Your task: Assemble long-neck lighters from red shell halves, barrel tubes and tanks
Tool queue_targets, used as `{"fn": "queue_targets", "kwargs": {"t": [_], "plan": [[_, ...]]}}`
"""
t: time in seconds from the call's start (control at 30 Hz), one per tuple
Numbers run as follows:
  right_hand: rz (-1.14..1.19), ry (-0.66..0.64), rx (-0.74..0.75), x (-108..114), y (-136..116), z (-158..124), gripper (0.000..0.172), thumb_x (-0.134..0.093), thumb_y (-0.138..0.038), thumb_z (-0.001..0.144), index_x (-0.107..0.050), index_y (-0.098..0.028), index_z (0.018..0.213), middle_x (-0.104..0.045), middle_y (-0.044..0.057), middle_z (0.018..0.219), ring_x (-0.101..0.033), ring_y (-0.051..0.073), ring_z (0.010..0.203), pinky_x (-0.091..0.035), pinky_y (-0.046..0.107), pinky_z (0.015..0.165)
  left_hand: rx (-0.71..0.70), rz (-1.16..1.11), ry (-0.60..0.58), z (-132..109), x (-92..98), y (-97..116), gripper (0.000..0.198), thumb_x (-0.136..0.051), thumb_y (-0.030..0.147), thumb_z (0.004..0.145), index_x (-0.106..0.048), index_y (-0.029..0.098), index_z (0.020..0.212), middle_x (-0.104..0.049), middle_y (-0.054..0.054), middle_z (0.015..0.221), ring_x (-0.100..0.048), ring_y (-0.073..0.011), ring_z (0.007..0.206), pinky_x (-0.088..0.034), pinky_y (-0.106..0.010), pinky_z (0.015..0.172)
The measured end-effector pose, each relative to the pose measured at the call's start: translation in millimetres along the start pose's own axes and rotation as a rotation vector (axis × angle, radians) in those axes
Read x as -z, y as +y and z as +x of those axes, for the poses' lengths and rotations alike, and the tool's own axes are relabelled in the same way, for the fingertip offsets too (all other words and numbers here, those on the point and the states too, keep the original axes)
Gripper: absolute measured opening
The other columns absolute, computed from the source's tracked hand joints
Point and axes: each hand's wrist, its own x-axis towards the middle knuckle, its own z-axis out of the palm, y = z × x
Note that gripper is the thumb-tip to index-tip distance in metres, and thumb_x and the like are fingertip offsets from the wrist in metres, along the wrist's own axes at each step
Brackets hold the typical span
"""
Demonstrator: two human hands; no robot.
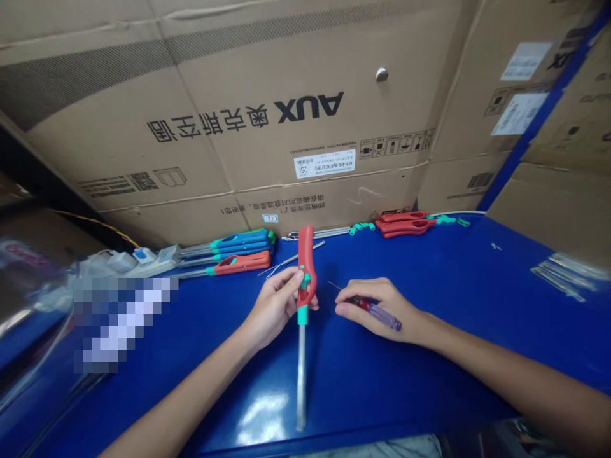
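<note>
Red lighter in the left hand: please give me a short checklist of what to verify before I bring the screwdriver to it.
1. The left hand grips the red lighter at its handle: ok.
2. The right hand holds the screwdriver: ok.
3. Screwdriver tip points to the lighter, apart from it: ok.
4. The end of the lighter's metal tube rests on the blue table: cannot tell.
5. Screw or slot on the lighter in sight: cannot tell.
6. The other lighters lie apart from both hands: ok.
</note>
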Motion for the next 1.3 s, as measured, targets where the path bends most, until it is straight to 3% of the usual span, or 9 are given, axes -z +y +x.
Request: {"fn": "queue_targets", "kwargs": {"t": [0.13, 0.27, 0.4, 0.47, 0.53, 0.7, 0.9, 1.07, 1.3], "plan": [[-0.091, 0.058, -0.036, 6, 6, 3, 0.018, -0.059, -0.028, 0.091, -0.068, -0.015, 0.081, -0.067, 0.002, 0.069, -0.057, 0.011, 0.057, -0.044, 0.022, 0.057, -0.031, 0.194, -0.018, 4, 12.2, 11, 0.040, -0.076, 0.033, 0.076, -0.065, 0.014, 0.108, -0.065, -0.002, 0.071, -0.061, -0.0141, 0.058, -0.051, -0.025, 0.051], [-0.137, 0.095, -0.060, 10, 11, 4, 0.019, -0.057, -0.028, 0.091, -0.067, -0.015, 0.081, -0.068, 0.003, 0.069, -0.059, 0.012, 0.059, -0.046, 0.023, 0.058, -0.137, 0.586, -0.068, 6, 27.1, 17, 0.043, -0.066, 0.033, 0.084, -0.062, 0.014, 0.121, -0.070, -0.006, 0.083, -0.062, -0.0155, 0.063, -0.050, -0.025, 0.052], [-0.195, 0.123, -0.063, 11, 14, 4, 0.016, -0.057, -0.026, 0.091, -0.067, -0.016, 0.084, -0.069, 0.004, 0.073, -0.060, 0.013, 0.060, -0.046, 0.024, 0.059, -0.430, 1.164, -0.087, 5, 36.5, 16, 0.031, -0.056, 0.022, 0.088, -0.065, 0.018, 0.117, -0.070, -0.010, 0.107, -0.065, -0.0226, 0.093, -0.052, -0.037, 0.082], [-0.224, 0.130, -0.039, 12, 16, 4, 0.014, -0.058, -0.024, 0.090, -0.067, -0.016, 0.085, -0.068, 0.004, 0.074, -0.060, 0.013, 0.061, -0.047, 0.025, 0.060, -0.535, 1.382, -0.092, 4, 38.1, 16, 0.028, -0.053, 0.015, 0.085, -0.067, 0.018, 0.108, -0.069, -0.009, 0.104, -0.064, -0.0223, 0.093, -0.050, -0.037, 0.085], [-0.247, 0.127, -0.020, 12, 18, 4, 0.012, -0.058, -0.023, 0.090, -0.067, -0.016, 0.086, -0.068, 0.006, 0.076, -0.062, 0.014, 0.064, -0.048, 0.026, 0.062, -0.534, 1.508, -0.101, 3, 40.6, 18, 0.025, -0.053, 0.010, 0.080, -0.067, 0.017, 0.100, -0.068, -0.008, 0.096, -0.063, -0.0212, 0.086, -0.051, -0.035, 0.079], [-0.281, 0.125, -0.002, 10, 21, 4, 0.013, -0.058, -0.022, 0.089, -0.068, -0.015, 0.085, -0.070, 0.007, 0.076, -0.064, 0.016, 0.066, -0.050, 0.028, 0.063, -0.351, 1.612, -0.196, -2, 68.9, 38, 0.020, -0.055, 0.012, 0.077, -0.067, 0.020, 0.091, -0.069, -0.005, 0.089, -0.064, -0.0208, 0.079, -0.048, -0.030, 0.071], [-0.274, 0.091, 0.004, 6, 24, 1, 0.013, -0.060, -0.021, 0.089, -0.070, -0.013, 0.087, -0.070, 0.009, 0.078, -0.064, 0.017, 0.066, -0.051, 0.028, 0.062, -0.345, 1.621, 0.000, -4, 115.0, 66, 0.017, -0.059, 0.028, 0.078, -0.068, 0.019, 0.091, -0.071, -0.007, 0.092, -0.066, -0.0242, 0.083, -0.048, -0.032, 0.075], [-0.299, 0.105, 0.039, 5, 23, 0, 0.013, -0.059, -0.021, 0.089, -0.070, -0.014, 0.087, -0.069, 0.009, 0.077, -0.064, 0.016, 0.065, -0.052, 0.028, 0.061, -0.416, 1.612, 0.126, -2, 113.1, 61, 0.015, -0.058, 0.027, 0.077, -0.067, 0.019, 0.086, -0.071, -0.006, 0.089, -0.066, -0.0225, 0.081, -0.048, -0.030, 0.074], [-0.315, 0.089, 0.045, 5, 21, 1, 0.014, -0.059, -0.020, 0.089, -0.070, -0.013, 0.084, -0.069, 0.008, 0.075, -0.064, 0.016, 0.063, -0.051, 0.027, 0.060, -0.419, 1.584, 0.133, 4, 111.2, 48, 0.009, -0.058, 0.018, 0.074, -0.061, 0.018, 0.083, -0.068, -0.004, 0.088, -0.063, -0.0192, 0.080, -0.048, -0.029, 0.076]]}}
